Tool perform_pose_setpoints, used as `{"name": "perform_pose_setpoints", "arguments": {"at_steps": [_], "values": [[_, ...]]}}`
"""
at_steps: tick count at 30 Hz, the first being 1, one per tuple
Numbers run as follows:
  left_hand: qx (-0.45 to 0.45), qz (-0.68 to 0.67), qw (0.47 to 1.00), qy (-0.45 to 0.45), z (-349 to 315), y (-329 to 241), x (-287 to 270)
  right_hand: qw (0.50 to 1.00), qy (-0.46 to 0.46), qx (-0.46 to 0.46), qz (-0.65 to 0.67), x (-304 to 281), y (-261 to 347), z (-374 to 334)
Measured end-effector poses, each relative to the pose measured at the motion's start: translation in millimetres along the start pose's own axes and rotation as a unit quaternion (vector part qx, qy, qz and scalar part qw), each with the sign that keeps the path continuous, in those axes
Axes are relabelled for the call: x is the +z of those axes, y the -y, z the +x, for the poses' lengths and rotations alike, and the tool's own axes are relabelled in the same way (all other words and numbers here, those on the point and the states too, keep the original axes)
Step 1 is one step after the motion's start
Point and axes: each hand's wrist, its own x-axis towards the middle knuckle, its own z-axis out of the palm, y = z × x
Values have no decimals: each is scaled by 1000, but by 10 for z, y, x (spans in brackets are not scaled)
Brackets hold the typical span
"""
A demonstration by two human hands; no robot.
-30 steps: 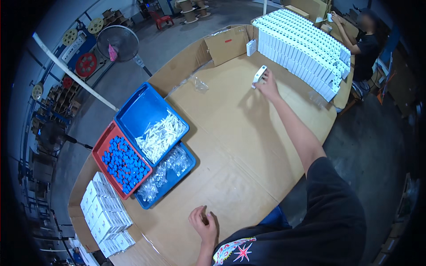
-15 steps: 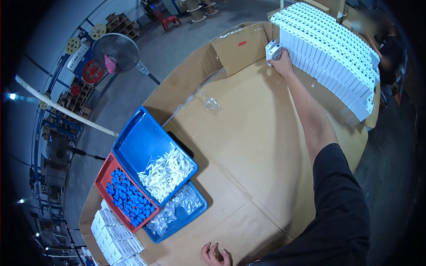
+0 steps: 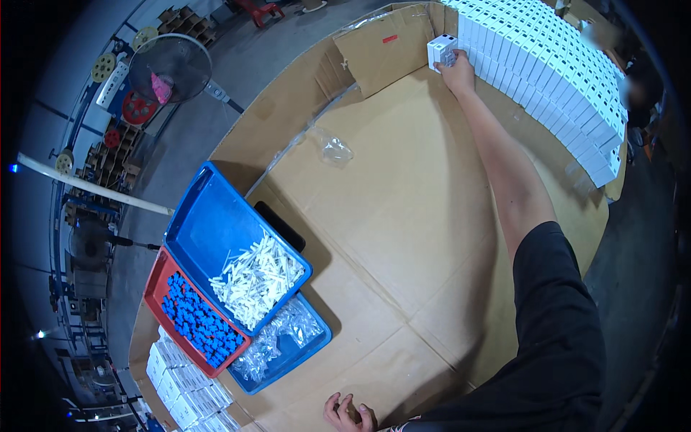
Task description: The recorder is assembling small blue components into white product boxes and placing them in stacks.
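My right arm reaches far across the cardboard-covered table (image 3: 381, 209). At its end, my right hand (image 3: 459, 74) is closed on small white boxes (image 3: 440, 54), held together beside the left end of a big block of similar white boxes (image 3: 543, 79). They stand close to the far cardboard wall (image 3: 385, 50). Whether their undersides touch the table is hard to tell. My left hand (image 3: 350, 413) rests low at the near edge, its fingers loosely bent and apart, with nothing visible in them.
At left, a blue tray (image 3: 205, 223) holds white plastic pieces, a red tray (image 3: 155, 288) blue pieces, and a lower blue tray (image 3: 317, 335) clear bags. White packages (image 3: 180, 389) are stacked at the near left. A clear plastic bag (image 3: 335, 150) lies mid-table. A fan (image 3: 171, 68) stands beyond.
My right hand has turned the white boxes and brought them together in the far corner, still holding them. The whole view has shifted slightly. My left hand stays at the near edge.
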Motion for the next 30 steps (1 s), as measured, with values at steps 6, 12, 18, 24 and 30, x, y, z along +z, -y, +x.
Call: {"name": "perform_pose_setpoints", "arguments": {"at_steps": [6,12,18,24,30], "values": [[38,32,999,0,84,-86,-41,1000,10,-15,-19,-166,-117,104],[3,-28,999,-20,60,-176,-68,997,57,-59,13,-260,-184,35],[-2,20,999,-44,79,-165,-92,992,98,-69,31,-417,-239,-133],[-3,24,996,-83,6,-153,-272,946,220,-56,230,-817,421,-1355],[42,-44,988,-143,-32,-56,-246,847,465,-103,238,-2438,1134,-3255]]}}
